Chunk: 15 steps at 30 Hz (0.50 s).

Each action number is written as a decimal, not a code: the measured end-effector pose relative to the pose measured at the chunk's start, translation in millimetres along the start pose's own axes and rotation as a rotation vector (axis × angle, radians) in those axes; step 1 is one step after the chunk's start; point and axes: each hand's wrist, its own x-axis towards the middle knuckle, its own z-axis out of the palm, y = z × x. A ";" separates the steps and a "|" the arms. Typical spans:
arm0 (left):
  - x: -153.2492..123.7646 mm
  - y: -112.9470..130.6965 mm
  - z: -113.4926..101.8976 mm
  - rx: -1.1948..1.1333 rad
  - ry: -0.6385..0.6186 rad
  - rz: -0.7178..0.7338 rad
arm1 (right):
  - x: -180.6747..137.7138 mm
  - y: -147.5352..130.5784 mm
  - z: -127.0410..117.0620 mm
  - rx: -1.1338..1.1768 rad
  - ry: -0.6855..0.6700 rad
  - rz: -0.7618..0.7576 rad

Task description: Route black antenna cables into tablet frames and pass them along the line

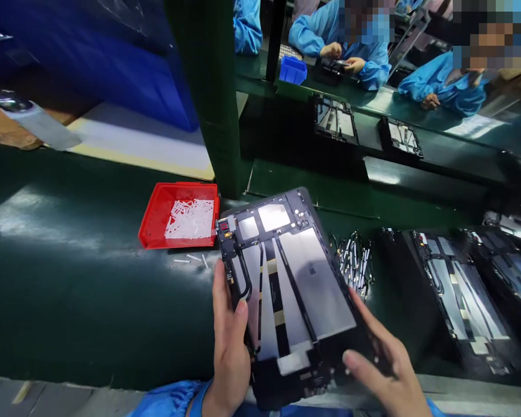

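An opened tablet (330,284) with its inner parts showing is tilted up between my hands, above the front of the green table. My left hand (230,347) grips its left edge, thumb on the front face and fingers along the side. On the lower right edge, my right hand (386,359) has its thumb over the face and its fingers on the side. Black flat cables and silvery panels run across the tablet's inside. Behind its right edge lies a pile of thin cable strips (355,260), partly hidden by the tablet.
Left of the tablet stands a red bin (150,223) with white strips, several loose strips (194,258) before it. More opened tablets (464,301) lie at right. A green post (219,116) rises behind. Across, tablets (335,120) lie on a dark line; co-workers in blue sleeves (312,35) sit beyond.
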 end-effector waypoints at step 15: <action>59.1 -21.6 -5.2 0.330 -0.307 0.686 | 324.2 -81.6 -113.5 0.123 0.419 -0.031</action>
